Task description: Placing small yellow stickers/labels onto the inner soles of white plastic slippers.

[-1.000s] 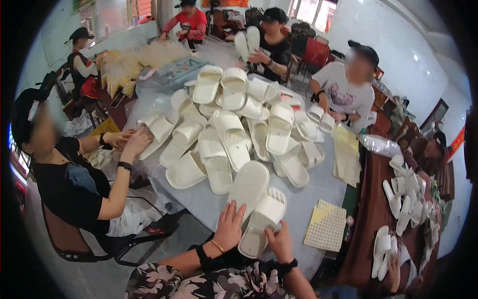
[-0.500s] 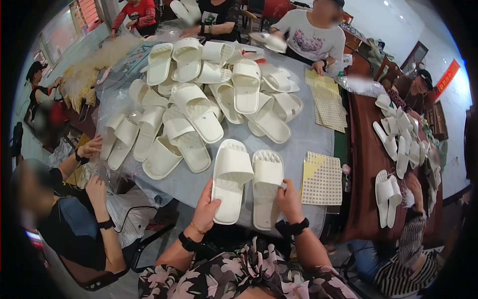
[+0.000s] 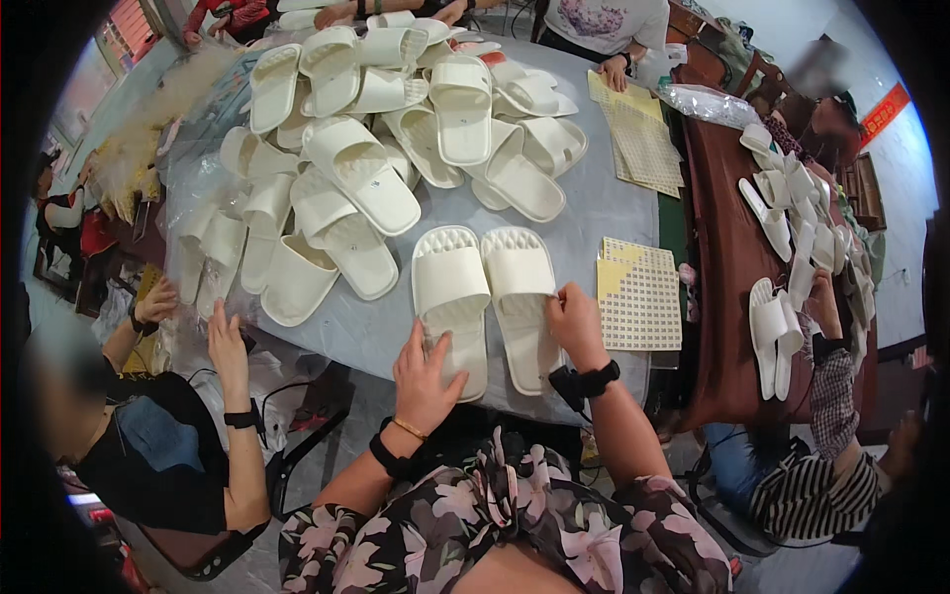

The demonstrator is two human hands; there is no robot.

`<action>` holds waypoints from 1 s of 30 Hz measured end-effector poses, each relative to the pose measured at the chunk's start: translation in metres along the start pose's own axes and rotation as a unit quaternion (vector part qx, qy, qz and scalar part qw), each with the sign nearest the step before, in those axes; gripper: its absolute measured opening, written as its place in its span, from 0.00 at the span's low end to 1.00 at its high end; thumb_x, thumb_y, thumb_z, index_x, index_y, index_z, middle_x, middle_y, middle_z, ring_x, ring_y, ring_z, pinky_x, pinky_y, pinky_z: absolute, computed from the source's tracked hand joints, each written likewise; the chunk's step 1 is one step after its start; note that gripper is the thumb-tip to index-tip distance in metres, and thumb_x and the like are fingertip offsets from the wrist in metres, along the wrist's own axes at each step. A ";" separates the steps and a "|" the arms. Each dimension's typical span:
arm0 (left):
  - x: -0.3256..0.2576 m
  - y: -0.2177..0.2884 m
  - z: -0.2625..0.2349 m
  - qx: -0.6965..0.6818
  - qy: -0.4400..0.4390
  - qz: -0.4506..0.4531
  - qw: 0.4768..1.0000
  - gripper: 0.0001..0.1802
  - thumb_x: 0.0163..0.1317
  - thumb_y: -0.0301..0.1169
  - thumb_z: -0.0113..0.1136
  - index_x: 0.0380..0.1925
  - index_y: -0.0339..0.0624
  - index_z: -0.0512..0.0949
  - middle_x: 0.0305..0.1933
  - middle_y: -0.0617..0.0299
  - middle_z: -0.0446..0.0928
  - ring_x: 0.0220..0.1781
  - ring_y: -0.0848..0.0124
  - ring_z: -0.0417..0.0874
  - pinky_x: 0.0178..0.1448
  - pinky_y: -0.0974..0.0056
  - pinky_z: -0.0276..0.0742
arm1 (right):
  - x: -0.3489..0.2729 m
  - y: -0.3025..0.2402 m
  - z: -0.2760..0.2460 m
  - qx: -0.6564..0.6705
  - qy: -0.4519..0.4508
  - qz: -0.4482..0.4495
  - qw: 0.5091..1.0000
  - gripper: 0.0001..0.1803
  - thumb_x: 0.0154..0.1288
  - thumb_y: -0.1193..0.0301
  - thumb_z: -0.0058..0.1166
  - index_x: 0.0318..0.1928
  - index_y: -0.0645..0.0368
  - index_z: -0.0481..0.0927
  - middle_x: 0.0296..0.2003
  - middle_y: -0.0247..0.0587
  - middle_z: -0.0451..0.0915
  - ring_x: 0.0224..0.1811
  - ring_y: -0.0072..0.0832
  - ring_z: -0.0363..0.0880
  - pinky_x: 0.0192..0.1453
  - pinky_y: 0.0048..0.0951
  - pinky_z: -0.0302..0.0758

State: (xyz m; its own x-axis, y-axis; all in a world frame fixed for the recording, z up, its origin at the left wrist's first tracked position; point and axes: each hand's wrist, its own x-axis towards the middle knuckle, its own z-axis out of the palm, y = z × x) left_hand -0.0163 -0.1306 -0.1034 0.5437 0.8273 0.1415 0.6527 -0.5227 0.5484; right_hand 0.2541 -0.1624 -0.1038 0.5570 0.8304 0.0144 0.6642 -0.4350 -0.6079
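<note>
Two cream-white slide slippers lie side by side on the table right before me, toes pointing away, the left slipper [image 3: 450, 282] close against the right slipper [image 3: 519, 272]. My left hand [image 3: 424, 381] rests at the heel half of the left slipper, fingers and thumb spread over its edge and footbed. Curled at the outer side of the right slipper, just below its strap, my right hand [image 3: 577, 322] grips the edge between thumb and fingers. A big heap of similar slippers [image 3: 361, 168] lies beyond the pair, toward the left.
Yellow-and-white sticker sheets [image 3: 638, 297] lie right of my right hand, with more sheets [image 3: 638, 134] farther back. Clear plastic film [image 3: 203, 163] covers the table's left side. A co-worker [image 3: 168, 445] sits at left. On the brown table [image 3: 717, 297] at right are more slippers.
The left slipper has come down beside the right one, and the gap between them has closed. My left hand has loosened from a grip to spread fingers. The view has shifted.
</note>
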 end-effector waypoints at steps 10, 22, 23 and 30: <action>0.020 0.033 0.004 -0.027 0.003 0.245 0.969 0.27 0.49 0.35 0.69 0.52 0.41 0.77 0.65 0.49 0.69 0.67 0.51 0.67 0.69 0.49 0.62 | -0.014 -0.007 -0.009 0.089 0.020 0.015 0.996 0.11 0.61 0.72 0.58 0.42 0.64 0.77 0.31 0.52 0.80 0.33 0.49 0.80 0.37 0.44 0.75; 0.040 0.046 0.041 -0.051 -0.041 0.276 0.959 0.26 0.55 0.41 0.67 0.53 0.45 0.76 0.60 0.55 0.73 0.63 0.56 0.71 0.67 0.51 0.64 | -0.101 -0.011 -0.018 0.025 -0.018 -0.111 0.993 0.06 0.61 0.74 0.57 0.39 0.58 0.80 0.35 0.47 0.77 0.35 0.48 0.79 0.38 0.43 0.76; 0.040 0.046 0.041 -0.055 -0.040 0.273 0.960 0.26 0.55 0.41 0.67 0.53 0.45 0.76 0.60 0.55 0.73 0.63 0.56 0.71 0.67 0.51 0.64 | -0.103 -0.012 -0.017 0.023 -0.019 -0.110 0.994 0.06 0.61 0.74 0.57 0.39 0.58 0.80 0.35 0.47 0.77 0.35 0.48 0.79 0.38 0.43 0.76; 0.040 0.046 0.038 -0.049 -0.063 0.257 0.963 0.26 0.55 0.42 0.67 0.54 0.46 0.75 0.60 0.56 0.72 0.64 0.57 0.71 0.68 0.50 0.62 | -0.106 -0.019 -0.007 -0.009 0.046 -0.089 0.995 0.04 0.60 0.73 0.59 0.36 0.57 0.81 0.31 0.44 0.77 0.33 0.45 0.79 0.36 0.41 0.76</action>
State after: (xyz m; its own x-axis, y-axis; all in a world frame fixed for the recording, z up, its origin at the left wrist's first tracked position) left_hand 0.0560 -0.1293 -0.1036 0.8454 0.4299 0.3171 0.2308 -0.8292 0.5090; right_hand 0.1862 -0.2448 -0.0882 0.4732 0.8594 0.1937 0.7642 -0.2910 -0.5757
